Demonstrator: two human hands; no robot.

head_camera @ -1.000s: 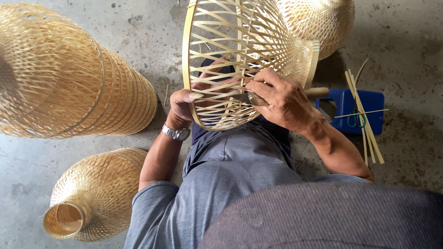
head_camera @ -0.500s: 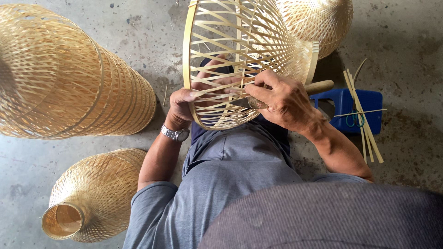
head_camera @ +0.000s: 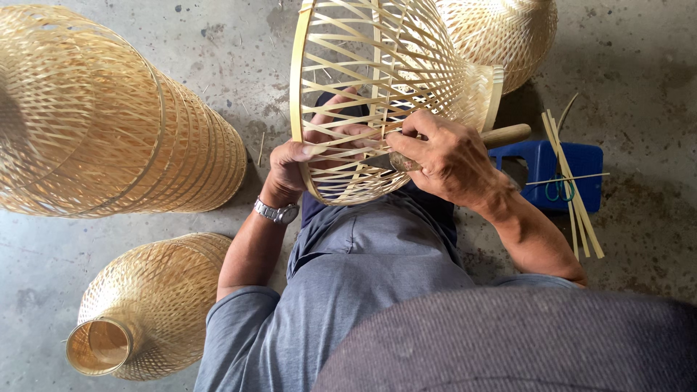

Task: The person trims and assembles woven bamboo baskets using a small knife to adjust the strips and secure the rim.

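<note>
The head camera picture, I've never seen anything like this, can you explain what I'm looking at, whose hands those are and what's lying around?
This is one view, from a camera worn on a person's head, looking down at their own lap and hands while they sit on a concrete floor. The left hand, with a wristwatch, grips the rim of an open-weave bamboo frame. The right hand holds a wooden-handled tool against the strips. Around them lie finished woven bamboo shades: a large one at left, a smaller one below it, another behind. At right, loose bamboo strips lie across a blue stool.
</note>
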